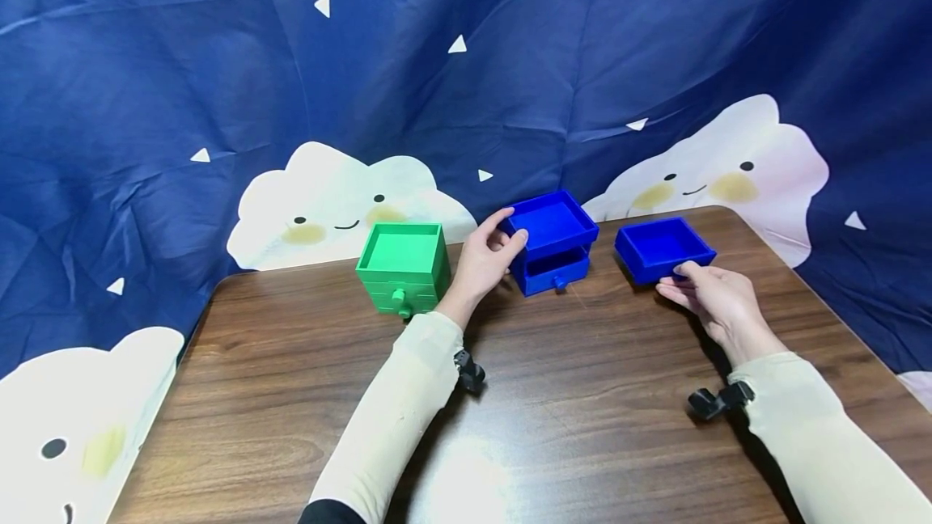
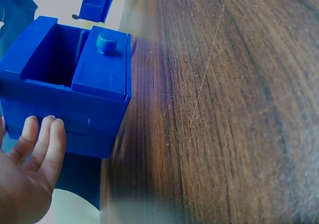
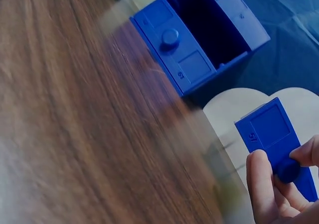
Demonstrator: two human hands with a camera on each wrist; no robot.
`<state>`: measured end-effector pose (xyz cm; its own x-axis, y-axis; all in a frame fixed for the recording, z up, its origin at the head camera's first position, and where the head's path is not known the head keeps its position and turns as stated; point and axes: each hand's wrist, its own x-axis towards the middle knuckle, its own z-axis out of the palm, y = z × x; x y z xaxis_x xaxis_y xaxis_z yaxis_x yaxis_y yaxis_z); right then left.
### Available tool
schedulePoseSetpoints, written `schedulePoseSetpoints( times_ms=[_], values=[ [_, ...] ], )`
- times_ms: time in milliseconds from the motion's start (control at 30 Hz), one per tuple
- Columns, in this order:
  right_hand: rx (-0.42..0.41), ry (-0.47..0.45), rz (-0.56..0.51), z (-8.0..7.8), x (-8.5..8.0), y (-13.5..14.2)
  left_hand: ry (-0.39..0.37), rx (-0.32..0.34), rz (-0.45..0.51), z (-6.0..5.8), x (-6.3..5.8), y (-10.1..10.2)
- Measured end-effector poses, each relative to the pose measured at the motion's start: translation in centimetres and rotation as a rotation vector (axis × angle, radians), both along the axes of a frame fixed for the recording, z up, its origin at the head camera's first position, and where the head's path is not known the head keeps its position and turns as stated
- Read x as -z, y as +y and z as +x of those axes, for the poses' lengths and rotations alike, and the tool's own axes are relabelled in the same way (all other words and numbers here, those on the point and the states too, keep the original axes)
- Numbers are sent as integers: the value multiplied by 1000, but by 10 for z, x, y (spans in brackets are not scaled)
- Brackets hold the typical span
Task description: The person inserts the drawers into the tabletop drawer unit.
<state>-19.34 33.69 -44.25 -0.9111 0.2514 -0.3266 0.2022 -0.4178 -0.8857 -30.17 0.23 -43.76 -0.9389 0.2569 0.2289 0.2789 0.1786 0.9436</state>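
Observation:
A small blue drawer cabinet [image 1: 542,247] stands on the table with a shallow recessed top. Its upper slot is a dark opening, above a lower drawer [image 3: 192,59] with a round knob. My left hand [image 1: 484,257] holds the cabinet at its left side, thumb and index finger at the top rim. In the left wrist view, the other fingers [image 2: 56,139] lie against the side wall. To the right of the cabinet, my right hand [image 1: 721,302] pinches the knob [image 3: 289,170] of a separate blue drawer [image 1: 650,268], held with its hollow side up and apart from the cabinet.
Left of my left hand stands a green drawer cabinet [image 1: 422,289] with its drawers pushed in and knobs facing me. The brown wooden table [image 1: 582,395] ends just behind both cabinets. A dark blue cloth [image 1: 408,63] with smiling clouds hangs behind.

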Motion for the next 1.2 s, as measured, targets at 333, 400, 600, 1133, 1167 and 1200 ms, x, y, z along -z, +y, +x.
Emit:
schedulePoseSetpoints(
  times_ms=[333,400,600,1133,1167,1200],
  values=[
    [-30,23,5,10,-1,-6,-3,7,-1,1,0,-1],
    [-37,31,-5,12,-1,-6,-4,10,0,1,0,-1],
    [-40,62,-11,15,0,-12,-3,8,1,1,0,0],
    [-84,112,-20,26,-3,-27,-7,4,4,1,0,0],
    [-84,113,-20,27,-3,-28,-8,4,4,1,1,0],
    [-86,114,-18,27,-3,-29,-8,3,3,1,1,0]
  ],
)
